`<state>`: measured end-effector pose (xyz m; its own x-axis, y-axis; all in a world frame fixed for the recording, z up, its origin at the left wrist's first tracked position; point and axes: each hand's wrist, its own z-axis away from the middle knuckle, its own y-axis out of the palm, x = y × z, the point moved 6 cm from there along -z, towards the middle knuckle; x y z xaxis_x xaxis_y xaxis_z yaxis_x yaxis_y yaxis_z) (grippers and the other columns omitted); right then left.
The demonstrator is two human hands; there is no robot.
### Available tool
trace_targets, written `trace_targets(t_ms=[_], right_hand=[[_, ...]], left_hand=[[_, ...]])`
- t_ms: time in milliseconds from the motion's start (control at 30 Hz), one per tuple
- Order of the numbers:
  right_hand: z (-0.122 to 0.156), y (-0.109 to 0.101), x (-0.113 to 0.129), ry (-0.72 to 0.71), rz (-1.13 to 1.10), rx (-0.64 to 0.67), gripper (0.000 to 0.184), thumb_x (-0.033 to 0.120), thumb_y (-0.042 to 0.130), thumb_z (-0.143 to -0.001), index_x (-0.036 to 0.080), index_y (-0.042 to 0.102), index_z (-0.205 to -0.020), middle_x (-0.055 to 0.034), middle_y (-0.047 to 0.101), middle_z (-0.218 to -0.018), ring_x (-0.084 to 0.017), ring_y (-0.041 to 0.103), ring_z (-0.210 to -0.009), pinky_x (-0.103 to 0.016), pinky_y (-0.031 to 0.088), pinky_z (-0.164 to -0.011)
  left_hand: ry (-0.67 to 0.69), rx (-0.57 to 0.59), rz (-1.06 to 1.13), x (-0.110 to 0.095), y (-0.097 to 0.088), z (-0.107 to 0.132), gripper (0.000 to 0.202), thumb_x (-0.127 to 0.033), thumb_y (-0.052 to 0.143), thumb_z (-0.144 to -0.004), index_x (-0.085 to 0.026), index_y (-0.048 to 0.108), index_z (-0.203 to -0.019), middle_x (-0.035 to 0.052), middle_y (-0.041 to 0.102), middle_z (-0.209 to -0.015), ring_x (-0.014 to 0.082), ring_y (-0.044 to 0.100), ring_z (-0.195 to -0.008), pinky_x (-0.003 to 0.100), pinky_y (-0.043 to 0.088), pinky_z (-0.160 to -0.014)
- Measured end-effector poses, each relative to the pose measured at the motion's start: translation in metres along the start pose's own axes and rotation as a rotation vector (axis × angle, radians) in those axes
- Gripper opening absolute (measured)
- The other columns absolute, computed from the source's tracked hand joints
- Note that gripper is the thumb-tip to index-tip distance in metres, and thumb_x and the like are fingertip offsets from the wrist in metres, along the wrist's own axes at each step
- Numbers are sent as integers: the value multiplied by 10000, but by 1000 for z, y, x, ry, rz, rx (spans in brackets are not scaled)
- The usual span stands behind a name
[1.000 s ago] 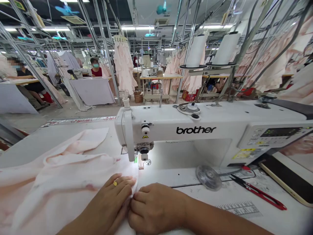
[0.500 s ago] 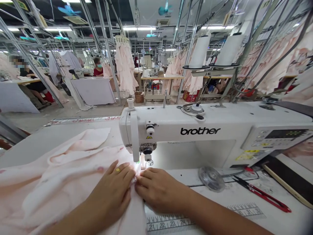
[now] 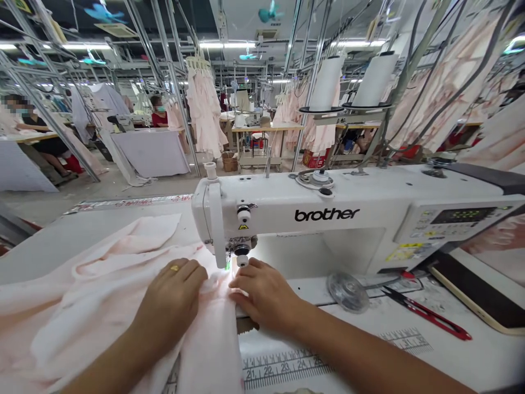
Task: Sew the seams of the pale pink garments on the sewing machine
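Observation:
Pale pink fabric (image 3: 123, 257) with faint darker blotches spreads in loose folds over the left of the table and passes under the head of a white brother sewing machine (image 3: 279, 202). My left hand (image 3: 174, 295), with a yellow ring, has its fingers curled closed on the fabric left of the needle area. Right beside the lit presser foot, my right hand (image 3: 268, 293) holds the fabric's right edge between thumb and fingers. Its fingertips partly hide the needle area. A strip of fabric hangs down between my hands toward the front edge.
A clear round bobbin case (image 3: 348, 293), red thread snips (image 3: 429, 314) and a phone (image 3: 478, 290) lie right of my right arm. A printed ruler (image 3: 283, 368) runs along the front. Two thread cones (image 3: 326, 85) stand above the machine. Co-workers sit at far tables.
My left hand has moved left and away from the needle, pulling at the fabric. My right hand has risen slightly toward the presser foot, and its thumb now shows apart from the fingers.

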<state>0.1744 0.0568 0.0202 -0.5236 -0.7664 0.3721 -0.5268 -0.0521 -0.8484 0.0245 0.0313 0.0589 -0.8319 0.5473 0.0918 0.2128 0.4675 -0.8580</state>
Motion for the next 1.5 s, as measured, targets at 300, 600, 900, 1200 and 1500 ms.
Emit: trace_targets(t_ms=[300,600,900,1200,1500], right_hand=[[1,4,7,132,-94,84,122,196,533,-957,174,653,-963,-42,597,-984,-190,476,-955,-339,381,-903],[1,-1,16,-1,-182,193,259,66,560,-838,252,693,-958,-11,567,-1085,-199,460,-1052,-356,326,-952],[-3,-18,-4,-342,70,126,146,171,550,-901,170,688,-949,-17,669,-833,-162,515,-759,-321,338,-840],[1,-4,8,-322,66,135,196,228,504,-976,167,638,-1105,-23,644,-907,-165,521,-865,-313,334,-868],[0,1,15,-184,46,201,157,197,523,-950,169,633,-1058,-31,602,-966,-164,511,-892,-311,343,-880]], left_hand=[[-192,143,269,5,21,13,62,-214,512,-881,-213,554,-927,24,619,-855,218,581,-779,332,413,-672],[-166,288,475,-5,36,24,236,-80,390,-857,-219,558,-948,31,625,-917,215,573,-854,334,439,-733],[-333,427,492,4,42,27,190,-312,340,-973,-235,512,-948,28,627,-851,240,592,-824,362,440,-717],[-380,417,510,8,45,31,206,-310,355,-964,-236,534,-1035,49,666,-951,245,618,-892,382,461,-765],[-232,190,460,3,33,23,188,-199,407,-920,-241,566,-1010,10,694,-924,201,650,-838,318,494,-710]])
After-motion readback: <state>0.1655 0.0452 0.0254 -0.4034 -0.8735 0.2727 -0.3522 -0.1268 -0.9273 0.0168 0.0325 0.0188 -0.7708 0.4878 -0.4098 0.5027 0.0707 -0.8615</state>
